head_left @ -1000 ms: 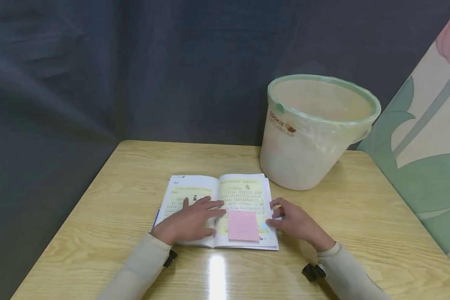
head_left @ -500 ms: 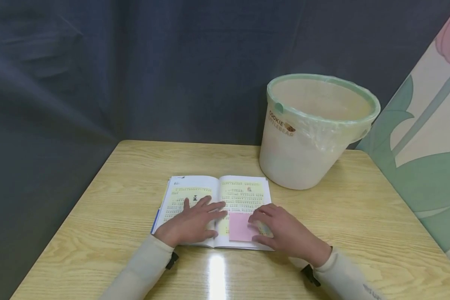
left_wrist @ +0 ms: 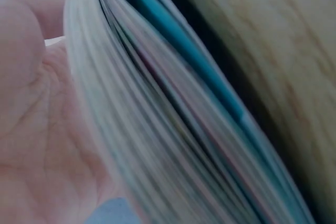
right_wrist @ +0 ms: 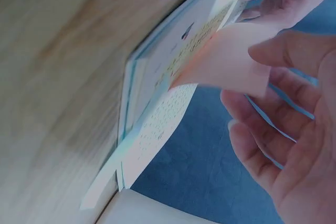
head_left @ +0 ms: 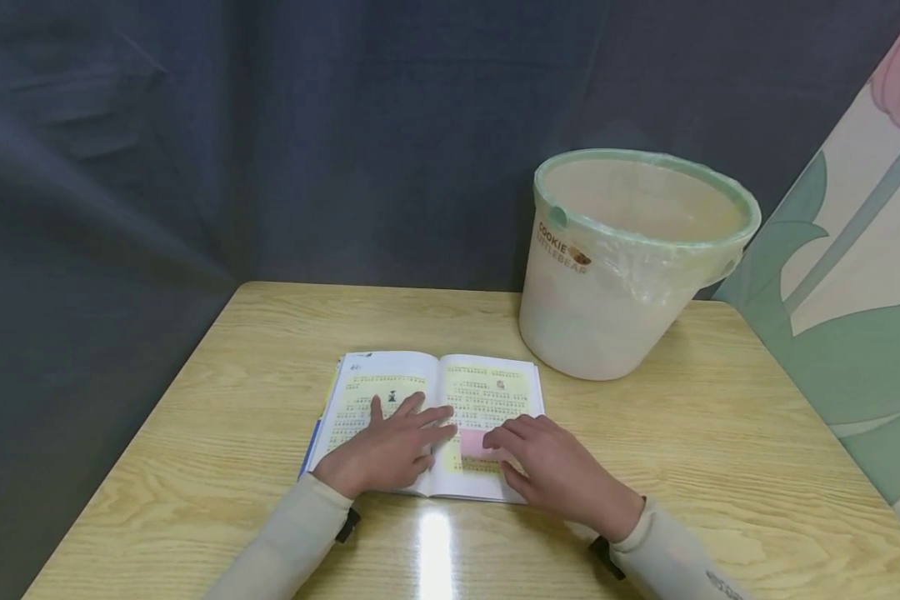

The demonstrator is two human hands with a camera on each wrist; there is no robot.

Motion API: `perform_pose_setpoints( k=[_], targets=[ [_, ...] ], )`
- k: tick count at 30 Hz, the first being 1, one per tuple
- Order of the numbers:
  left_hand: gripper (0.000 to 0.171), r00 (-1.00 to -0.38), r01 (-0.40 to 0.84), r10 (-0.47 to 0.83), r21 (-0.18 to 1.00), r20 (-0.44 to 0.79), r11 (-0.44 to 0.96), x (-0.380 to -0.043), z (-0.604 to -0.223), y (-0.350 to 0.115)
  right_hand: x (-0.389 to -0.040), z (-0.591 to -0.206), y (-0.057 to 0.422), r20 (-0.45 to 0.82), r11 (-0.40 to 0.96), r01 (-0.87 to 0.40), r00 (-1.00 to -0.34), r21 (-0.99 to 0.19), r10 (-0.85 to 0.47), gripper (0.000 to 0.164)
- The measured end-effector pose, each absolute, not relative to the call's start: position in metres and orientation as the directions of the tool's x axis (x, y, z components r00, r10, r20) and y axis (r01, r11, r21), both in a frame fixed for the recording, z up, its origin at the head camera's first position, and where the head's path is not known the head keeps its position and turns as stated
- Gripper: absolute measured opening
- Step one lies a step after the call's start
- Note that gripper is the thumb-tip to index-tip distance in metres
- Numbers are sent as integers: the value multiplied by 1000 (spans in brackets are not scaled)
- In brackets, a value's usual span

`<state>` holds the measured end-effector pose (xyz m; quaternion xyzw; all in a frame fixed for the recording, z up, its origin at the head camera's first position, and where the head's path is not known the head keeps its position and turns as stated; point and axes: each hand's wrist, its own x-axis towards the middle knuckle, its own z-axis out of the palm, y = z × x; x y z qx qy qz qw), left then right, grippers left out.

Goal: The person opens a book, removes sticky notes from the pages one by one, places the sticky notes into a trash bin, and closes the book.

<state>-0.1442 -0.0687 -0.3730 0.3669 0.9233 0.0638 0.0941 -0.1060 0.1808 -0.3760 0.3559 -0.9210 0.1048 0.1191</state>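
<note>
An open book point(head_left: 487, 400) lies on the wooden table, its pages printed with text and small pictures. My left hand point(head_left: 393, 446) rests across the left page and the fold, fingers spread. In the left wrist view its palm point(left_wrist: 42, 124) is beside the stacked page edges point(left_wrist: 157, 108). Over the lower right page, my right hand point(head_left: 555, 467) pinches a pink sticky note point(head_left: 474, 445), partly covering it. The right wrist view shows the note point(right_wrist: 226, 61) bent up off the page, its free end between thumb and fingers, its other edge still against the paper.
A white bin point(head_left: 592, 308) with a green rim and a clear plastic liner stands at the back right of the table point(head_left: 270, 333). A dark curtain point(head_left: 390, 150) hangs behind, and a flower-patterned panel point(head_left: 855, 275) borders the right side.
My right hand has moved left from the page's right edge onto the sticky note and bent its near end up. The right page now lies flatter. My left hand has stayed nearly still.
</note>
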Motion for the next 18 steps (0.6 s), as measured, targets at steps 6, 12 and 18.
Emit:
perform_pose_setpoints(
  k=[6,12,18],
  targets=[
    [48,-712,673,691,162,-121,722,-144,-374,-67,-106,-373,171,353,747,-658,-725,-98,-592,20],
    [47,-711,677,695,160,-109,718,-144,-373,-67,-108,-372,161,402,747,-652,-722,-127,-562,18],
    [47,-709,684,697,140,-105,716,-144,-374,-67,-110,-372,151,424,742,-656,-716,-138,-554,16]
  ],
)
